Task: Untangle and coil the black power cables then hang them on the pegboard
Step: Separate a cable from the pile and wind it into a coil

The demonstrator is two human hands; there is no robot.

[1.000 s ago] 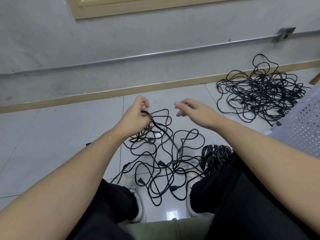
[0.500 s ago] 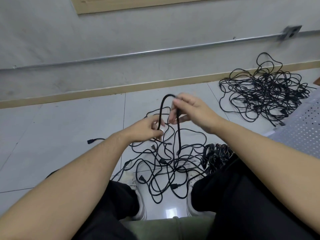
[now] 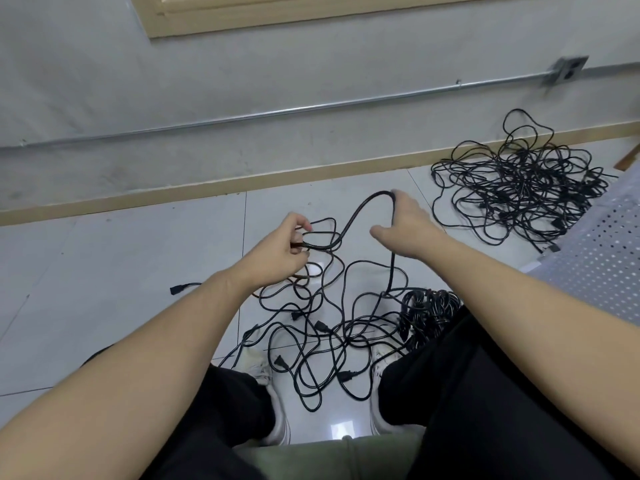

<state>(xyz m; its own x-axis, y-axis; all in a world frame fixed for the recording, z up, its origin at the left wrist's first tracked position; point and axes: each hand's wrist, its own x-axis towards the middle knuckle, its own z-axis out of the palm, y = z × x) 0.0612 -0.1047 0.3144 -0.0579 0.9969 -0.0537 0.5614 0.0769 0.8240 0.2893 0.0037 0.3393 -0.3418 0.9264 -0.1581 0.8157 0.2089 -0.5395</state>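
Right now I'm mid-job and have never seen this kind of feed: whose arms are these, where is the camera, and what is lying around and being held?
There is no machine here: these are a person's two bare arms, filmed by one wide-angle camera worn on the head, looking down past the knees at a tiled floor.

The left hand pinches a black cable. The same cable arches up to the right hand, which holds its high point, then hangs down to the floor.

Between the shoes lies a loose tangle of cables. A tighter bundle sits by the right knee. A bigger pile lies near the wall. The white perforated board at the right edge looks like the pegboard.
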